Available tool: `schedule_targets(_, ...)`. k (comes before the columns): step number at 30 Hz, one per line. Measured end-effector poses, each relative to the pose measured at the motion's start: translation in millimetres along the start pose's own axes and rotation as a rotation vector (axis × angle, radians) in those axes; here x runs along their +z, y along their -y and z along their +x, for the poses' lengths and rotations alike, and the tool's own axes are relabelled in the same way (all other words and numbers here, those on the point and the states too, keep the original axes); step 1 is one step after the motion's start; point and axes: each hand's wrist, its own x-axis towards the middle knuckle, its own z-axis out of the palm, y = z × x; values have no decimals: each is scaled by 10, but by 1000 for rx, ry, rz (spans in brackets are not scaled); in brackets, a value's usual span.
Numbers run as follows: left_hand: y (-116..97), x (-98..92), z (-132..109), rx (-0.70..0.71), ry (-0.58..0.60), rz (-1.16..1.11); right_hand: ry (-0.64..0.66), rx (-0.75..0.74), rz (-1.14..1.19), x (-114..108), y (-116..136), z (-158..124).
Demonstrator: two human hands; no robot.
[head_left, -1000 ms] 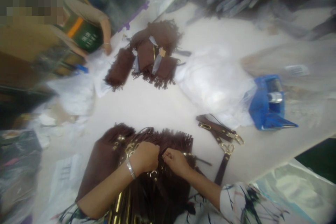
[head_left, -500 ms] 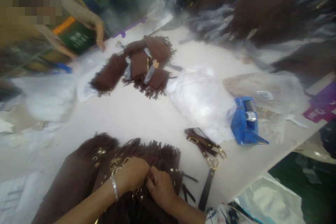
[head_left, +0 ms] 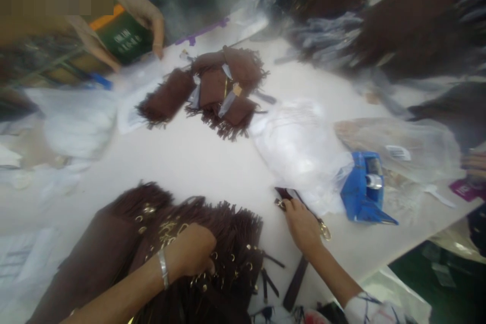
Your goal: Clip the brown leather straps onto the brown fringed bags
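Brown fringed bags (head_left: 102, 243) with gold rings lie heaped at the front of the table. My left hand (head_left: 195, 250), a silver band on its wrist, is closed on one of these bags among the gold fittings; its fingertips are mostly hidden. To the right, my right hand (head_left: 302, 223) has its fingers closed on a dark brown strap (head_left: 281, 195) with gold clasps. The hand covers part of the straps there. A gold clip (head_left: 325, 230) shows beside its wrist, and a dark strap end (head_left: 296, 283) lies below the forearm.
More brown fringed bags (head_left: 214, 88) lie farther back on the white table (head_left: 170, 162). White plastic wrapping (head_left: 296, 136) and a blue holder (head_left: 362, 187) stand at the right. A co-worker's arms (head_left: 150, 20) are at the far left edge. Dark goods (head_left: 402, 15) are piled at upper right.
My right hand has left the bag beside my left hand and moved right onto the straps. My left hand has stayed at the bag. The view has shifted slightly.
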Motion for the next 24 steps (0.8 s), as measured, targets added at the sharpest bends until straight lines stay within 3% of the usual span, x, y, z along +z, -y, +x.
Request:
schedule_targets(5, 35, 11, -69, 23, 6, 5, 38, 38, 17, -22, 3, 34)
schedule_targets(9, 44, 6, -90, 43, 26, 12, 30, -38, 230, -142, 32, 18)
schedule_targets(12, 33, -2, -79, 44, 39, 12, 68, -36, 463, -253, 186, 49)
schedule_targets(15, 14, -16, -68, 33, 43, 9, 58, -2, 545, -304, 447, 234)
schedule_targets(20, -7, -41, -96, 9, 68, 0, -40, 53, 623, -100, 777, 649)
schedule_targets(24, -22, -22, -103, 27, 15, -2, -66, 145, 521, 85, 875, 747)
